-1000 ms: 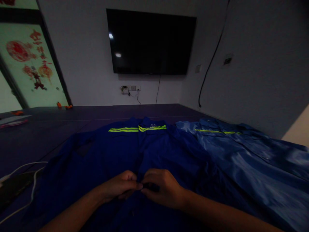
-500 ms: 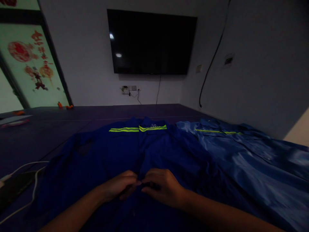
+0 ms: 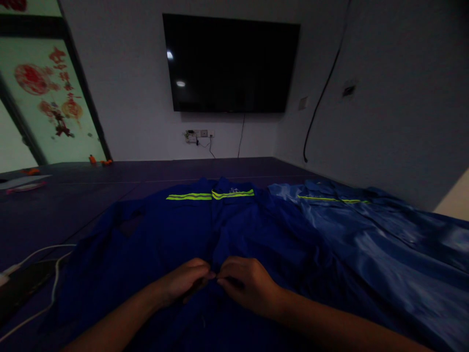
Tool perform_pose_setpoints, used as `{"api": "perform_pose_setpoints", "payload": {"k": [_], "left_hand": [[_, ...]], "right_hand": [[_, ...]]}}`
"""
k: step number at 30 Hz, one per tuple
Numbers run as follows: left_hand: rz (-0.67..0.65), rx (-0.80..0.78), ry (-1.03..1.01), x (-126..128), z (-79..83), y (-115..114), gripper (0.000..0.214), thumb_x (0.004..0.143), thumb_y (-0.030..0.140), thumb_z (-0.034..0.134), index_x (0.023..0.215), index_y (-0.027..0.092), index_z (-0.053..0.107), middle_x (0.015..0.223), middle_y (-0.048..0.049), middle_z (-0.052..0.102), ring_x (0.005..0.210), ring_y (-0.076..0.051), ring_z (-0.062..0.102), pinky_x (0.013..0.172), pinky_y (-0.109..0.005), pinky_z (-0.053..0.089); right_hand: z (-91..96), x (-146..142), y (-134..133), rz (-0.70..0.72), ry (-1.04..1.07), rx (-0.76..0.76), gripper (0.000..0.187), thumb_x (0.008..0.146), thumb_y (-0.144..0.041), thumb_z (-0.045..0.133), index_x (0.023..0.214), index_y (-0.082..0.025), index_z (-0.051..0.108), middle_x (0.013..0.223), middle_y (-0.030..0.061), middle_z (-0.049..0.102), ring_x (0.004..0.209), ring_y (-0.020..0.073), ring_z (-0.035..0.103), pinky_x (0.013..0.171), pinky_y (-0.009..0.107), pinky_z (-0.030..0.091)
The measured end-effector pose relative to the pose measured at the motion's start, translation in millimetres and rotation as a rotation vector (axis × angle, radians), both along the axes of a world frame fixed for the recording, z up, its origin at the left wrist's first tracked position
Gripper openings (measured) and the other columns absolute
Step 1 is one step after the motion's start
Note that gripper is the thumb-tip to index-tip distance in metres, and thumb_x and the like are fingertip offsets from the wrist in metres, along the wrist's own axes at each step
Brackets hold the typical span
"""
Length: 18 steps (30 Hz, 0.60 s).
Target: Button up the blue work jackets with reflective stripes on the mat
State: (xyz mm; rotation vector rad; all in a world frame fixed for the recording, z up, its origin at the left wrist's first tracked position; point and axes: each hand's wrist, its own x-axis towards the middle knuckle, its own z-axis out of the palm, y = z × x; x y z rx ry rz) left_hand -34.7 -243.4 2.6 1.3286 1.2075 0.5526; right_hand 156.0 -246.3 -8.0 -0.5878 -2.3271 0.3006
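Observation:
A dark blue work jacket (image 3: 183, 225) lies spread out in front of me, with yellow-green reflective stripes across its chest. Both my hands meet at its front opening, below the stripes. My left hand (image 3: 188, 278) pinches the cloth at the front edge. Close against it, my right hand (image 3: 247, 283) pinches the same edge from the other side, thumb and fingertips together. Whether a button or other fastener lies between the fingertips is too dark to see.
To the right lies a second, shinier blue jacket (image 3: 351, 234) with a thin yellow stripe. White cables (image 3: 54, 278) and a dark flat object (image 3: 31, 283) are at the left. A television (image 3: 230, 63) hangs on the wall behind, and a black cable (image 3: 322, 93) dangles at the right.
My right thumb has closed in toward the fingertips. Otherwise the hands and the jacket stay nearly where they were, with a slight shift of the view.

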Motion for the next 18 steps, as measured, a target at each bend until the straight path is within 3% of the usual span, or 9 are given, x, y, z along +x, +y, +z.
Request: {"api": "perform_pose_setpoints", "payload": {"k": [7, 12, 18], "left_hand": [[-0.012, 0.03, 0.051, 3.4, 4.2, -1.9, 0.026, 0.062, 0.041, 0.053, 0.059, 0.018, 0.041, 0.047, 0.0092, 0.033, 0.041, -0.006, 0.026, 0.042, -0.021, 0.017], [-0.104, 0.058, 0.088, 6.6, 7.6, -4.6, 0.023, 0.065, 0.038, 0.048, 0.055, 0.018, 0.04, 0.041, 0.0092, 0.03, 0.036, -0.005, 0.023, 0.039, -0.022, 0.015], [0.015, 0.113, 0.092, 7.7, 3.8, -6.3, 0.022, 0.064, 0.038, 0.05, 0.064, 0.017, 0.048, 0.047, 0.0081, 0.035, 0.045, -0.008, 0.031, 0.045, -0.02, 0.022]], "right_hand": [[2.6, 0.5, -0.7, 0.015, -0.045, -0.01, 0.013, 0.083, -0.02, 0.046, 0.084, -0.017, 0.058, 0.079, 0.0036, 0.062, 0.072, 0.0118, 0.057, 0.062, 0.021, 0.042], [5.1, 0.6, -2.2, 0.019, -0.053, -0.094, 0.011, 0.082, -0.018, 0.047, 0.081, -0.017, 0.057, 0.078, 0.0033, 0.061, 0.07, 0.011, 0.056, 0.062, 0.02, 0.042], [8.2, -1.1, -2.5, -0.029, -0.014, -0.199, 0.009, 0.079, -0.018, 0.051, 0.078, -0.017, 0.06, 0.074, 0.0015, 0.06, 0.066, 0.0101, 0.055, 0.058, 0.019, 0.04]]}}
